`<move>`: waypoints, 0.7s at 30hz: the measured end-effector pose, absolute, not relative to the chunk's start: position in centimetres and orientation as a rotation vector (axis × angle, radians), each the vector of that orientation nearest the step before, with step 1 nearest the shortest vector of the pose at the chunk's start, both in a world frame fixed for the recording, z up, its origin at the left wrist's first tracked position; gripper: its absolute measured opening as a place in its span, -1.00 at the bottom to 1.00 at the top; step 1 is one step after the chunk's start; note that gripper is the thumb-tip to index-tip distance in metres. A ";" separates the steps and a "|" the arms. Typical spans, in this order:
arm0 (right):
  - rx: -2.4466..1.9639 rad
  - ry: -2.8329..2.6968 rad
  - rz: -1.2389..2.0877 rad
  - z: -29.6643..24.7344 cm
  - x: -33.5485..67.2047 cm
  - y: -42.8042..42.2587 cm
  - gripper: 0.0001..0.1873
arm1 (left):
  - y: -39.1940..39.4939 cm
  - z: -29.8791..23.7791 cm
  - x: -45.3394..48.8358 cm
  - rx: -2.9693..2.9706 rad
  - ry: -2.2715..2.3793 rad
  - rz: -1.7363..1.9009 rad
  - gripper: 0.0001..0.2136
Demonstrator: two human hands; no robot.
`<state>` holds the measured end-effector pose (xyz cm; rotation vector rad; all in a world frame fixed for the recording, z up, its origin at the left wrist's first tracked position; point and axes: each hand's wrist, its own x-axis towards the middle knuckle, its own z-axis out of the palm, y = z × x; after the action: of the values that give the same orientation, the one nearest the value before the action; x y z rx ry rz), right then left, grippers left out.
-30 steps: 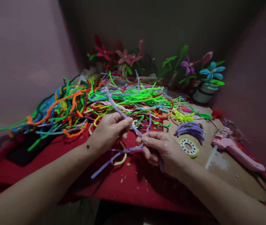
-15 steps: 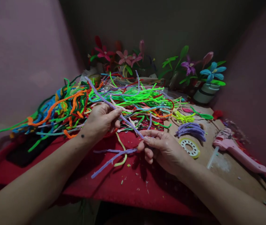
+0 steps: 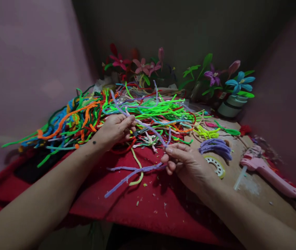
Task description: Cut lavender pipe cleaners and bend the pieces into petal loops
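Pinches a lilac pipe cleaner (image 3: pixel 151 128) with both hands: partway along with the thumb and fingers of the left hand (image 3: pixel 115 129), and near the lower end with the thumb and forefinger of the right hand (image 3: pixel 187 161), remaining fingers curled in. Held slantwise above the red cloth (image 3: pixel 150 211), free tip up in front of the heaped pipe cleaners (image 3: pixel 158 109). Now bows more between the two grips than half a second ago, with less length showing past the left fingers; probably means gentle bending or drawing along by feel, not a fixed clamp.

Just below, crossed lilac pieces (image 3: pixel 134 171) with a pale yellow strand (image 3: pixel 137 160); run to the right fingers, hard to tell whether gripped or only lying beneath. Lower end of the held length lost inside the right hand. Beside the left fingertips, dark blades (image 3: pixel 140 132), likely scissors, handles not distinguishable. Farther right, a spool (image 3: pixel 220 170) partly covered by the right hand, then a purple bundle (image 3: pixel 215 149) and a pink glue gun (image 3: pixel 268 172). At far left, a dark flat object (image 3: pixel 25 170), too dim to identify.
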<state>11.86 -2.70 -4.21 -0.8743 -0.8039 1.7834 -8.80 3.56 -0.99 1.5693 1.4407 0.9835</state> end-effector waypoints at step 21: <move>-0.993 -0.838 1.433 -4.2 12.2 -2.0 -0.85 | 4.2 -0.9 -13.1 2.709 1.782 0.142 -0.72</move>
<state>12.18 -2.00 -4.22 -0.9933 -0.8380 1.4332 -13.05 4.16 -0.88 2.7095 1.7825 0.1423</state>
